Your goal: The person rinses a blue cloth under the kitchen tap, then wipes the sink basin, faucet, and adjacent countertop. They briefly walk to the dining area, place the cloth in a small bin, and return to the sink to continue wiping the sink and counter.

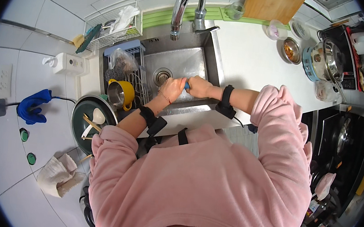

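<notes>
Over a stainless steel sink (188,56), my left hand (172,88) and my right hand (198,86) are closed side by side on a small blue cloth (187,85). Most of the cloth is hidden in my fists, and only a bit of blue shows between them. The sink drain (162,77) lies just left of my left hand. A chrome faucet (175,29) hangs above the basin, beyond both hands. To the left, a yellow mug (130,95) with a metal inside lies tipped in a dish rack (142,89), near a plastic bag (122,60).
A dark pan (80,116) with a ladle stands left of the sink; a wire basket (134,30) and a pump bottle (70,64) are behind it. On the right counter (241,58) stand a metal bowl (291,51) of food and a glass-lidded pot (327,60). A cutting board (273,3) leans behind.
</notes>
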{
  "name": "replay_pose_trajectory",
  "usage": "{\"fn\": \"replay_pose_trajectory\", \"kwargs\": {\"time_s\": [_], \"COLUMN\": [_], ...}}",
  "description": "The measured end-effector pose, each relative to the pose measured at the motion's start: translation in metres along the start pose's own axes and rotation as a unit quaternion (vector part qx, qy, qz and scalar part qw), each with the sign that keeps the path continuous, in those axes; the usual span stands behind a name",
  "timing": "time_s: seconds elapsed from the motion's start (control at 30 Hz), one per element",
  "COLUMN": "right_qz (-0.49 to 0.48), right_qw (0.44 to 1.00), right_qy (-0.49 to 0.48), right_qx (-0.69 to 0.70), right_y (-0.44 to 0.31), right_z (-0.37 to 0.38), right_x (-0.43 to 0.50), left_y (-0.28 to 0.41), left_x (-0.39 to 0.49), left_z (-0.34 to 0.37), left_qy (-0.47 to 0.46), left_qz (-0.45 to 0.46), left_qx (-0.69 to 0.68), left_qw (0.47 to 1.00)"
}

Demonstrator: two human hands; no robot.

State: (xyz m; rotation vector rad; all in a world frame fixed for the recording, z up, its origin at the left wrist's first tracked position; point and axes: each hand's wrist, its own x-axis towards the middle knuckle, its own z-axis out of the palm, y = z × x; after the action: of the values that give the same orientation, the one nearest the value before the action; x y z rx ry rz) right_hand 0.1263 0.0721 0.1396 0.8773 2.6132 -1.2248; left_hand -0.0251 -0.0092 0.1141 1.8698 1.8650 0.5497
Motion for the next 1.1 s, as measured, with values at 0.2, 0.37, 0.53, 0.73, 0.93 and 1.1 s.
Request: {"fn": "replay_pose_trajectory", "kwargs": {"time_s": [0.2,0.37,0.53,0.73,0.93,1.1], "right_qz": [0.128,0.160,0.140,0.121,0.101,0.061], "right_qw": [0.975,0.934,0.921,0.854,0.882,0.890], "right_qy": [-0.027,-0.118,0.028,0.086,0.109,0.042], "right_qx": [0.178,0.296,0.364,0.499,0.447,0.449], "right_y": [0.003,0.005,0.017,0.047,0.047,0.038], "right_z": [0.007,-0.001,-0.012,-0.021,-0.018,-0.009], "right_x": [0.016,0.019,0.017,0.025,0.017,0.002], "left_y": [-0.008,-0.012,-0.022,-0.035,-0.070,-0.090], "left_x": [0.008,0.017,0.017,0.007,0.067,0.140], "left_z": [-0.012,-0.008,-0.002,0.014,-0.005,-0.005], "left_qy": [0.085,0.061,-0.100,-0.053,0.445,0.449], "left_qz": [0.094,0.034,-0.260,-0.159,-0.167,-0.256], "left_qx": [-0.023,-0.089,-0.430,-0.558,-0.179,-0.114], "left_qw": [0.992,0.994,0.858,0.813,0.861,0.849]}}
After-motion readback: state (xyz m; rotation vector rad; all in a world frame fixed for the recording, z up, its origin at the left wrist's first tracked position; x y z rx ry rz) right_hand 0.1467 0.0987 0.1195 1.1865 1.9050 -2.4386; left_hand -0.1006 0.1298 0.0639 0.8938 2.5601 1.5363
